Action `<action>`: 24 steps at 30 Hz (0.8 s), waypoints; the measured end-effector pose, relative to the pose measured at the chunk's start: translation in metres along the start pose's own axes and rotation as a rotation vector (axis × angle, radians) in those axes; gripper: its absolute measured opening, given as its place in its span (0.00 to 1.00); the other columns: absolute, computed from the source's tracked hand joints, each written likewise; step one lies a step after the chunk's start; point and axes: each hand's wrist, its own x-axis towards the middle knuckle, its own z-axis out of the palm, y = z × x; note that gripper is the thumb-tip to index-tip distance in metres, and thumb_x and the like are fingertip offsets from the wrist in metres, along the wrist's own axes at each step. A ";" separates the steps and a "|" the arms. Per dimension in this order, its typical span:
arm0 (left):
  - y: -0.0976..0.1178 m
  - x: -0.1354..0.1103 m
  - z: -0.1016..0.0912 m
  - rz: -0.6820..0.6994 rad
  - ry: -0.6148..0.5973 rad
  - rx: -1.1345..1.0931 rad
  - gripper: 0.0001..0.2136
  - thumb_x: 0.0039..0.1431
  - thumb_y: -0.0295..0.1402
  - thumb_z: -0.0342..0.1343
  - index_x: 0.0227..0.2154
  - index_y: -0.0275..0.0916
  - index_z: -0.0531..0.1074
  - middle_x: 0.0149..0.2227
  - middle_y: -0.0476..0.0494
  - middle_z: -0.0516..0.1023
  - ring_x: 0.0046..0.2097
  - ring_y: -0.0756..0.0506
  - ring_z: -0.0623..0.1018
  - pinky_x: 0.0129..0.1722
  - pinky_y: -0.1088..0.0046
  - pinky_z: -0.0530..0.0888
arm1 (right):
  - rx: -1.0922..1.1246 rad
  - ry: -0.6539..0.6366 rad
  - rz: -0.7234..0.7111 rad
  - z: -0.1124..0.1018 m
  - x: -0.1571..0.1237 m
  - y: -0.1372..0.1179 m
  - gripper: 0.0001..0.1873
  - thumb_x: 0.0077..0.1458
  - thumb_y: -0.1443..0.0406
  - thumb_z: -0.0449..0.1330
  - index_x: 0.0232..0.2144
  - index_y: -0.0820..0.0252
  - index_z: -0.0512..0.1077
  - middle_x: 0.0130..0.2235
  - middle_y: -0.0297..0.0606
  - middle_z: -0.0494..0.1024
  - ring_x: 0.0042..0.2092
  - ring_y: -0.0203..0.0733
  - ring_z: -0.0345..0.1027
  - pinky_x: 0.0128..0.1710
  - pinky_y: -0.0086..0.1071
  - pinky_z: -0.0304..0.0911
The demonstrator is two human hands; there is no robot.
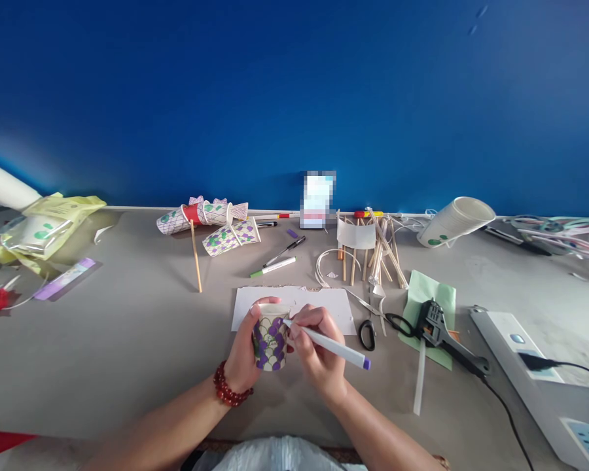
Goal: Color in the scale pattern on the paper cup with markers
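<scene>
My left hand (pixel 245 347) is wrapped round a paper cup (pixel 271 343) covered in a scale pattern, with purple filled into many of the scales. Between the fingers of my right hand (pixel 319 347) is a white marker (pixel 341 348) with a purple end, its tip at the cup's upper right side. Under and behind the cup lies a white sheet (pixel 326 307) with a ragged far edge. Beyond it, a second purple-and-green scaled cup (pixel 228 241) rests on its side, beside a chain of decorated cups (pixel 169 221) with a red band.
Scissors (pixel 367 333), a glue gun (pixel 442 330) on green paper (pixel 425 288) and a power strip (pixel 515 373) lie to the right. Wooden sticks (pixel 390 255), stacked cups (pixel 456 219) and a pixelated phone (pixel 317 199) stand farther back. Pens (pixel 275 266) lie mid-table; a yellow bag (pixel 53 216) sits left.
</scene>
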 end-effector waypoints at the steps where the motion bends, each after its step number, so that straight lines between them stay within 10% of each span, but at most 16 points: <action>1: 0.000 0.000 0.000 0.002 -0.006 0.000 0.24 0.57 0.55 0.63 0.45 0.40 0.76 0.32 0.45 0.83 0.33 0.44 0.82 0.34 0.69 0.79 | -0.003 -0.007 0.002 0.000 0.000 0.000 0.08 0.68 0.63 0.58 0.33 0.55 0.68 0.27 0.33 0.70 0.30 0.40 0.64 0.31 0.35 0.63; 24: 0.001 -0.002 0.001 -0.005 -0.011 0.004 0.24 0.57 0.55 0.63 0.45 0.41 0.76 0.33 0.44 0.84 0.34 0.42 0.83 0.32 0.68 0.79 | 0.002 -0.013 -0.022 -0.001 0.002 -0.001 0.09 0.68 0.62 0.58 0.33 0.54 0.67 0.27 0.32 0.69 0.29 0.40 0.64 0.30 0.35 0.63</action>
